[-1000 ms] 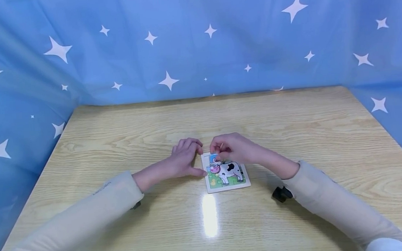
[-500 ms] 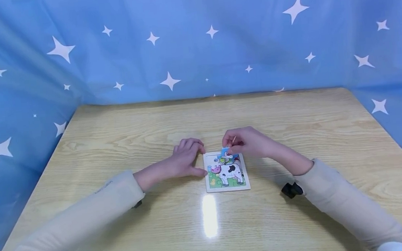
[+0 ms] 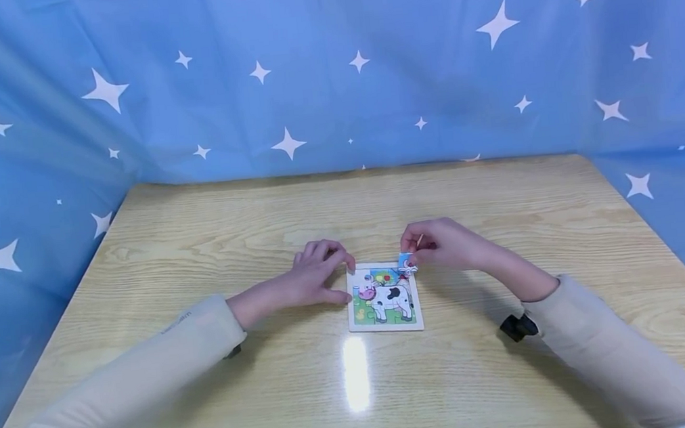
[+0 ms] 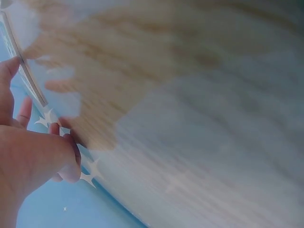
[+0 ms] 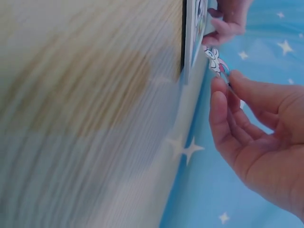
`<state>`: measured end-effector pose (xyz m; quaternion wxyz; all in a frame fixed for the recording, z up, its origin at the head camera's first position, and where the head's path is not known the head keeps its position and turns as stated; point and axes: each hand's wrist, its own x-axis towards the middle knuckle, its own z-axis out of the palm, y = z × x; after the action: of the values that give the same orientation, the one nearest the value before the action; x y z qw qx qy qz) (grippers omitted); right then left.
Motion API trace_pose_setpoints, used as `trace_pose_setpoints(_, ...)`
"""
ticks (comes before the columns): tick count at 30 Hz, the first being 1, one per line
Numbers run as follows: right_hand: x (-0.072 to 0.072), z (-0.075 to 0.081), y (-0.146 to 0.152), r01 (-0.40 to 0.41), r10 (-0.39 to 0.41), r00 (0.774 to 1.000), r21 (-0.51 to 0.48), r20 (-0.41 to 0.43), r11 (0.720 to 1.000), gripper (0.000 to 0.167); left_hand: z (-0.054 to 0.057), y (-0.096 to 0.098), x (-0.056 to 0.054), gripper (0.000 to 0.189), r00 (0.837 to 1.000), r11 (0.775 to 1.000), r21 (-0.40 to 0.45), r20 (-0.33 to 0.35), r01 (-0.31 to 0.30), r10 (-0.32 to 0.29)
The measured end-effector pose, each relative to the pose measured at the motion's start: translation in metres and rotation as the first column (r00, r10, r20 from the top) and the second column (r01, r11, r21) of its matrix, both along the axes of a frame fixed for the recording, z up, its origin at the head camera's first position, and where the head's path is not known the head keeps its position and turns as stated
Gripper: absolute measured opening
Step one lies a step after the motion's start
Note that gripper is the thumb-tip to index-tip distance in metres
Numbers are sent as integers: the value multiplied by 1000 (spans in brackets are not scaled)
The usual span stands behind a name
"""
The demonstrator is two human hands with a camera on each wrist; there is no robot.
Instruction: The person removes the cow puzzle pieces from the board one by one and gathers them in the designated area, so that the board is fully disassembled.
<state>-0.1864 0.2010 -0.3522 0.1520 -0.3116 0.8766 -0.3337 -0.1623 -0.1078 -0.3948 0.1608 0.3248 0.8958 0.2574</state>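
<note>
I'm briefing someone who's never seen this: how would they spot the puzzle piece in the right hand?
On the wood-grain table, find the white-edged puzzle frame near the middle. By its far right corner in the head view, the right hand pinches a small blue-and-white puzzle piece. It alone is held, while the other pieces, showing a spotted cow, lie in the frame.

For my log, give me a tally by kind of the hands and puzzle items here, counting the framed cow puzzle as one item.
Hands: 2 (left hand at the puzzle's left edge, right hand pinching a piece)
Framed puzzle: 1 (cow puzzle on the table)
Loose pieces: 1 (puzzle piece in the right hand)
Total: 4
</note>
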Motion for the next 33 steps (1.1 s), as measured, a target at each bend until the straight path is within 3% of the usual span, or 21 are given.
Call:
trace_pose_setpoints(12,-5,0,19,23,-23,1000,12,10,1000,10,0,1,0,42,1000,1000,-10,14,-8,9)
trace_pose_setpoints(20,-9,1,33,66,-67,991,15,119,998,6,0,1,1,42,1000,1000,-2,-8,2,-2)
trace_pose_setpoints(33,-14,-2,52,133,-134,975,17,176,991,9,-2,1,1,41,1000,1000,0,-24,9,-9)
